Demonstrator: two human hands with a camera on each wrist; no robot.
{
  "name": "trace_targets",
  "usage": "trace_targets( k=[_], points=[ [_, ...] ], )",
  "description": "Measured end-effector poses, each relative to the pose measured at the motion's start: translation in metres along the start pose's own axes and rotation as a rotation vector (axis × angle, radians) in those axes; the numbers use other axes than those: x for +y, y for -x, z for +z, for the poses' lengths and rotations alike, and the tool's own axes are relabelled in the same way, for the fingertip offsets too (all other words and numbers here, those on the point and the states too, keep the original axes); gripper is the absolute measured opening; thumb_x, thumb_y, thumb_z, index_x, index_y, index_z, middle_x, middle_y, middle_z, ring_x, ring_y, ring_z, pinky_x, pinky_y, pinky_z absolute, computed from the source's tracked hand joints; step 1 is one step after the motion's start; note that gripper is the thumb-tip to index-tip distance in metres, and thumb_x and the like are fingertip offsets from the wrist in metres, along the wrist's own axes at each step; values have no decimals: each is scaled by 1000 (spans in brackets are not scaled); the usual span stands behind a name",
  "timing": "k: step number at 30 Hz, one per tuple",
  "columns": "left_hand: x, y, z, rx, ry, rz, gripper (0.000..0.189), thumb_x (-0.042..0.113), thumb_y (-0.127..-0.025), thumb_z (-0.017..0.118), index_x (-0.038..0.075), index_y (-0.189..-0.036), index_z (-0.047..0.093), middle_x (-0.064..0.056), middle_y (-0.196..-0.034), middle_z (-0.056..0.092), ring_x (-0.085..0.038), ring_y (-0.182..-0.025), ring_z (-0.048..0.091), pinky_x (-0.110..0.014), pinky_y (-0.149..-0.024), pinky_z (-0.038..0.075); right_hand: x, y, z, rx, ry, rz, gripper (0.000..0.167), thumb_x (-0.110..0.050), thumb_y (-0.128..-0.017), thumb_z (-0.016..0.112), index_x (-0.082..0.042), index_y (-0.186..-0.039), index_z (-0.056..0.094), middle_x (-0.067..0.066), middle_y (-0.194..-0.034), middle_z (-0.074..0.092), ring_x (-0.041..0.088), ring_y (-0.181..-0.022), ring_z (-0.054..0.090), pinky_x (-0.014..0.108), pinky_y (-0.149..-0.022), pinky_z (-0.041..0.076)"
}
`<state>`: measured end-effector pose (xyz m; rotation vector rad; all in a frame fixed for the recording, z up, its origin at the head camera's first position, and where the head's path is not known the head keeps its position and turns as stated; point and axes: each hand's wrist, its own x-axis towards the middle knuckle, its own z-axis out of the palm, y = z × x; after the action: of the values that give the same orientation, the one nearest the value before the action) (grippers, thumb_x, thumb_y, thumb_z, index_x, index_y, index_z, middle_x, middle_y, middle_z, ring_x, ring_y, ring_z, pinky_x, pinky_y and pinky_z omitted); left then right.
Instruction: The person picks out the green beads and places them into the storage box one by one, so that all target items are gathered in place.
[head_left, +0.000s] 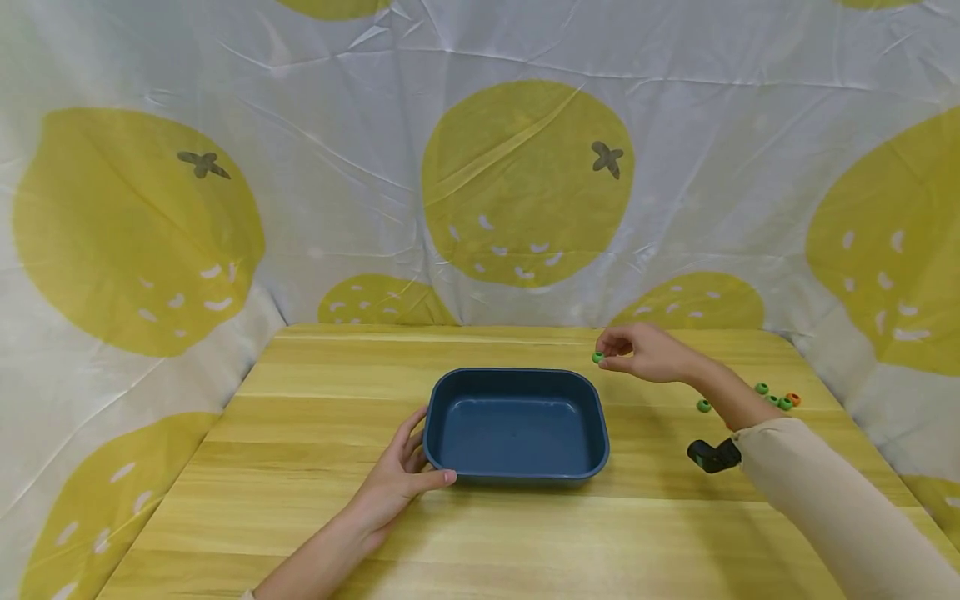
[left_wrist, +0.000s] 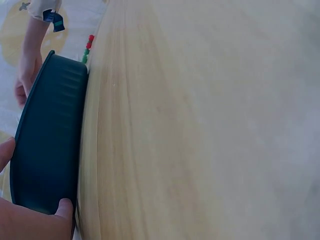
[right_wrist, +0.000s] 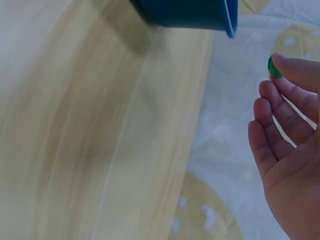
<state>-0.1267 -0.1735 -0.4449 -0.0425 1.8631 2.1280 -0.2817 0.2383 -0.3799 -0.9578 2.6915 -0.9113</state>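
A dark blue rectangular plastic basin (head_left: 513,442) stands on the wooden table, and nothing lies inside it. At its left end, my left hand (head_left: 397,483) holds the wall, with the thumb at the near corner of the rim and the fingers along the side. My right hand (head_left: 648,352) is raised beyond the basin's far right corner. Between its thumb and index finger it pinches a small green bead (head_left: 597,357), which also shows as a green bead (right_wrist: 274,67) in the right wrist view. The bead is apart from the basin.
On the right of the table lie several more green beads (head_left: 703,406) and an orange bead (head_left: 793,400), partly near the right forearm. A black device (head_left: 708,456) is worn at the right wrist. A lemon-print cloth (head_left: 360,167) hangs behind the table (head_left: 337,375).
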Motion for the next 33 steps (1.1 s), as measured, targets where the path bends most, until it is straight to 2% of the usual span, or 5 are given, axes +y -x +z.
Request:
trace_targets(
  k=[7,17,33],
  points=[
    [-2,0,-1,-7,5,1,103,0,-83,85,28,-163,26,-14,-163,34,-35,-145,39,-50,-110,40,-17,-22,6,-40,18,-38,9,-16,-100,72,-11,-107,70,-4,-97,68,19,-95,64,47,-93,53],
    [-2,1,-2,-13,-1,1,104,1,-83,85,27,-163,25,-15,-163,34,-36,-145,39,-49,-110,40,-37,-47,14,-90,58,-128,7,-15,-99,73,-12,-105,71,-5,-96,66,17,-91,63,46,-90,54],
    [-2,-1,-1,0,-1,4,103,1,-82,86,28,-162,27,-14,-160,39,-33,-142,43,-48,-109,40,-68,-89,36,-147,63,-207,9,-17,-100,71,-12,-107,71,-6,-98,68,13,-94,65,38,-90,54]
  ],
)
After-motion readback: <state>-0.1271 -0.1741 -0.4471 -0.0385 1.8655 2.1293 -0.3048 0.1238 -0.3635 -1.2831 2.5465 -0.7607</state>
